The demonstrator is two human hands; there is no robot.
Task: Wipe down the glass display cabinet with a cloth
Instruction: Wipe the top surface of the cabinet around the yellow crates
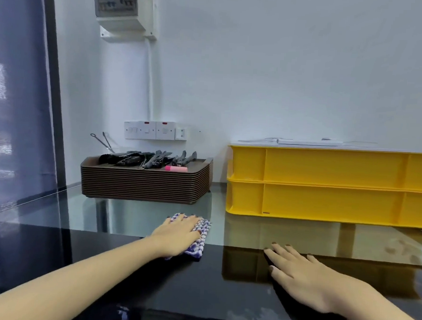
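fingers (187,221) of my left hand (176,234) lie straight and close together, palm down, pressed flat on the blue-and-white checked cloth (202,232). nothing is curled round it; the hand simply rests on top, and the cloth shows past my fingertips and along the right side of my palm. the cloth lies folded on the glass cabinet top (129,214), left of the middle, right where the clear pane meets the black front strip (198,281), with its near end over the black.

my right hand (304,275) is also palm down and holds nothing. its fingers (285,255) are straight and a little spread, the thumb out to the left. it rests on the black strip toward the right, fingertips just reaching the line where the glass begins, well apart from the cloth.

at the far left corner of the top sits a stack of brown trays (145,183), with black tongs (156,158) and a small pink item (176,168) lying in the uppermost one. at the far right edge stand two yellow crates (331,183), one on the other, reflected in the glass in front of them. a flat white thing lies on the upper crate; i cannot tell what it is. on the white wall behind the trays is a row of switched sockets (149,129), and high above it a white breaker box (122,6).
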